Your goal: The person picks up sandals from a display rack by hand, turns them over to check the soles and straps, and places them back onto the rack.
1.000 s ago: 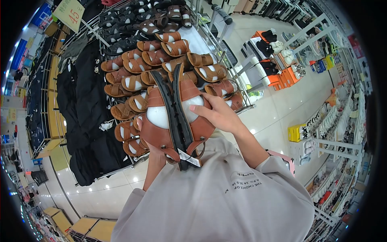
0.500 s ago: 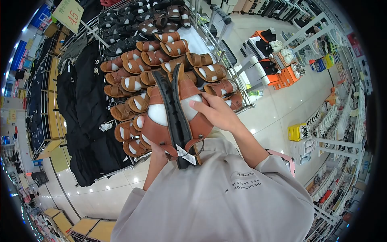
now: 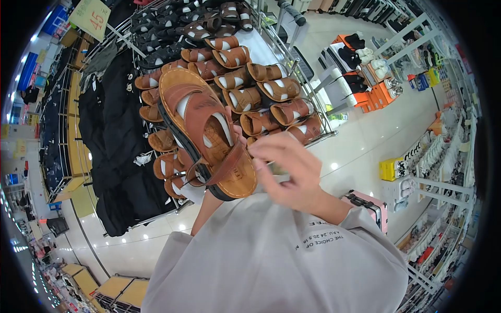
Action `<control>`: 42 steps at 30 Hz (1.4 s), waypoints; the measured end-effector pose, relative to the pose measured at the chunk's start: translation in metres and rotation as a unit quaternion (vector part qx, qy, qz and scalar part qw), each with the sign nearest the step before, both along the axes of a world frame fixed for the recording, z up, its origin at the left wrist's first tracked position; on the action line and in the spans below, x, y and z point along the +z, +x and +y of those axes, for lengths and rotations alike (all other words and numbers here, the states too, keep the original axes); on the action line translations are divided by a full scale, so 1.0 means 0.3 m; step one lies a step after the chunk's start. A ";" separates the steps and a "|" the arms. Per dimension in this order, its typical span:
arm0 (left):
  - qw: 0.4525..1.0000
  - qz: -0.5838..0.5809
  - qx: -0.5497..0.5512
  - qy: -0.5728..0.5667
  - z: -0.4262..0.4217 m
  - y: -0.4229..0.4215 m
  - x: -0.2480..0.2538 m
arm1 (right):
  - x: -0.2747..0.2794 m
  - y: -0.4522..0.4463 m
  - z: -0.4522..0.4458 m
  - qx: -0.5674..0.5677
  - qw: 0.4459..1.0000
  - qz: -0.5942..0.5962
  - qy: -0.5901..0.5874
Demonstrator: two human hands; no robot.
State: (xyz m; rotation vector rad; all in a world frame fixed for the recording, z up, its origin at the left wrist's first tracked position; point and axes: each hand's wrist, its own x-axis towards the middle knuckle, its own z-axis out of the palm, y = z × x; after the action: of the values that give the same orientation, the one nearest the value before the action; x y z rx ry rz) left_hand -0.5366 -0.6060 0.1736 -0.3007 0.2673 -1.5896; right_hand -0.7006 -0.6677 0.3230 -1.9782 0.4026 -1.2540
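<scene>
Brown leather sandals (image 3: 195, 117) are held up in front of me, tilted, with the tan insole and crossed straps of the top one facing me. Behind and under them is my left hand (image 3: 238, 131), closed around them; only some fingertips show past the straps, and the sandals hide the rest. The second sandal is mostly covered by the top one. My right hand (image 3: 292, 172), slightly blurred, is beside the heel strap (image 3: 229, 166), thumb and fingers apart. Its fingertips are close to the strap's end; whether they touch it I cannot tell.
Rows of brown sandals (image 3: 279, 88) and black sandals (image 3: 162, 52) lie on a metal-railed display table. Black trousers (image 3: 112, 151) hang over its left side. A price sign (image 3: 90, 20) stands at the back left. Orange shoe boxes (image 3: 373, 96) and a pink suitcase (image 3: 383, 214) are at the right.
The sandals have turned from edge-on, soles together, to showing the top one's insole and straps. My right hand has come off their side and moved down and right, near the heel.
</scene>
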 end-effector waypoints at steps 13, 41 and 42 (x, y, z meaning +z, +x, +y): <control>0.972 -0.182 0.093 0.113 -0.008 -0.046 0.029 | 0.012 0.072 0.074 -0.088 0.988 0.068 -0.108; 0.940 -0.259 0.188 0.122 0.164 0.138 -0.007 | -0.206 0.064 0.062 0.046 0.995 0.050 -0.073; 0.939 -0.262 0.189 0.121 0.171 0.143 -0.009 | -0.206 0.070 0.063 0.049 0.994 0.052 -0.088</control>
State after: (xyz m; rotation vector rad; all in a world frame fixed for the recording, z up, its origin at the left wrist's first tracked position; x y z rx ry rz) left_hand -0.4939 -0.5546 0.1707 0.2547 -0.0128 -1.1845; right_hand -0.6795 -0.6488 0.2612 -2.1905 0.2486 -1.1618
